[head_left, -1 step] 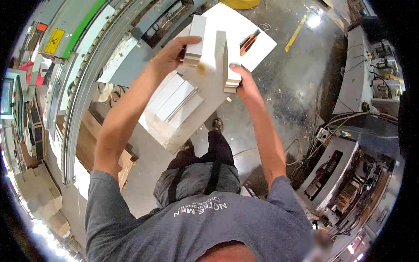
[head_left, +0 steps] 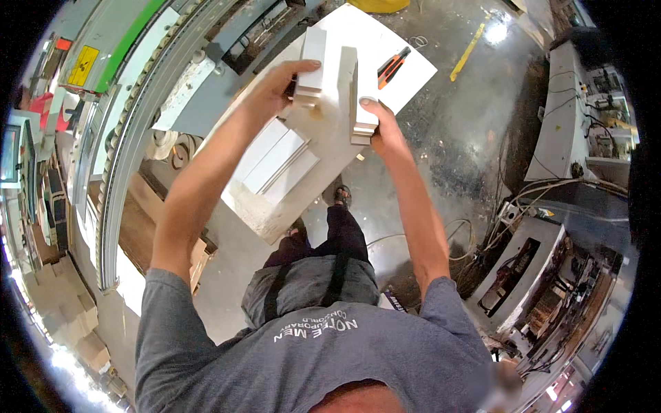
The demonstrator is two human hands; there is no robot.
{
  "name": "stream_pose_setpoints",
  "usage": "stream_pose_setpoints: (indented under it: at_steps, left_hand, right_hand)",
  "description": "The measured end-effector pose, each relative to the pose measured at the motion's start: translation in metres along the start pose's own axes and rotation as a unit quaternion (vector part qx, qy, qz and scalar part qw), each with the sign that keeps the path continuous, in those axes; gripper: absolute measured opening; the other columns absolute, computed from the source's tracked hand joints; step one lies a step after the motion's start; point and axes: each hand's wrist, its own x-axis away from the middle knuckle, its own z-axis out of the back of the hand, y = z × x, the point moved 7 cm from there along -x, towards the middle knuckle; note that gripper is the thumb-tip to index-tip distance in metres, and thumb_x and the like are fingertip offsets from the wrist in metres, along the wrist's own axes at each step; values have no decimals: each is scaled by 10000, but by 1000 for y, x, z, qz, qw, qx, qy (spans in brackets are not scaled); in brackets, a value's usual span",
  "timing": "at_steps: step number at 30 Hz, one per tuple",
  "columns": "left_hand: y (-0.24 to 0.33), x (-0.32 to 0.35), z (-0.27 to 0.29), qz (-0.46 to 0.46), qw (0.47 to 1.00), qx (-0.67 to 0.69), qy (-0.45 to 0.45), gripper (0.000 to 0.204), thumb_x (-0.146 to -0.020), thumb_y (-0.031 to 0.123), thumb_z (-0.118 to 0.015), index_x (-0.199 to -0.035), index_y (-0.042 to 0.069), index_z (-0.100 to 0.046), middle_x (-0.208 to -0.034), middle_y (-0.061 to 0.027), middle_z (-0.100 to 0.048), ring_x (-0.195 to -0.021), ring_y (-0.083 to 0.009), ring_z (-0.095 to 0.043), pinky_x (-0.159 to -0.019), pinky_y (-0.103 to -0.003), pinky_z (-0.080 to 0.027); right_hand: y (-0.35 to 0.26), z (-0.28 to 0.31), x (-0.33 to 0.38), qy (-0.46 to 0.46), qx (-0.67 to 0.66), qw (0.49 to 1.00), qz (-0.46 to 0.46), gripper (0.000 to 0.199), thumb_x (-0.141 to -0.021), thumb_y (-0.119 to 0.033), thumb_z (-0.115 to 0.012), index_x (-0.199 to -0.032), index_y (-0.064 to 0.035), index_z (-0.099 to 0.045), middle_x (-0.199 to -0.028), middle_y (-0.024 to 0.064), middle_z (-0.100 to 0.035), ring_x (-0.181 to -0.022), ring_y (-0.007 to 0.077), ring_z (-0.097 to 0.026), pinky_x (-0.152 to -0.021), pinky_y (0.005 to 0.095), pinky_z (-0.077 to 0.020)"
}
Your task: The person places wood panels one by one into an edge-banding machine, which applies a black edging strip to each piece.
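My left hand is closed around a stack of narrow white boards, with the thumb on top and the fingers hidden at its left side. At the near end of a second stack of white boards, my right hand grips the right side, its thumb over the top edge. A gap separates the two stacks, both over the pale worktable. Several more white boards lie in a loose pile on the table, below my left forearm.
An orange and black utility knife lies on the table's far right part. Along the left runs a machine rail beside a green-striped housing. Cables trail over the floor at right, near a grey machine.
The stack in my left hand has shifted slightly right. The stack in my right hand has moved slightly left, so the two are a little closer together.
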Motion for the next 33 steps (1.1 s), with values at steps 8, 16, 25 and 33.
stream_pose_setpoints:
  at_steps: [8, 16, 25, 33]
  left_hand:
    - [-68, -47, -21, 91, 994, 50, 28, 513, -897, 359, -651, -1268, 16, -564, -1172, -146, -638, -1035, -289, -628, -886, -447, -509]
    - [-57, -43, -11, 111, 973, -193, 61, 501, -893, 426, -648, -1167, 8, -627, -931, -137, -659, -818, -270, -638, -671, -445, -527]
    - [-63, -51, 17, 40, 966, -209, 150, 612, -801, 497, -726, -1100, -34, -675, -988, -198, -699, -851, -305, -686, -728, -406, -552]
    - [-19, -25, -2, -139, 835, -460, 267, 496, -714, 399, -817, -943, -30, -719, -934, -197, -716, -837, -295, -693, -722, -388, -540]
  right_hand:
    - [2, 7, -63, -86, 73, 993, 39, 730, -808, -258, -723, -1409, 43, -438, -1276, 160, -567, -1153, 242, -550, -960, 370, -458]
    - [1, 26, -84, -98, 380, 906, 158, 538, -884, -315, -704, -1236, 76, -595, -1188, 125, -612, -1069, 177, -568, -924, 312, -457]
    - [-3, -1, -60, -84, 277, 952, 102, 711, -863, -413, -732, -1331, 77, -519, -1238, 182, -627, -1126, 243, -582, -990, 355, -448]
    - [5, 34, -58, -21, 276, 956, 99, 778, -864, -438, -744, -1409, 54, -486, -1271, 177, -625, -1173, 247, -582, -1033, 340, -429]
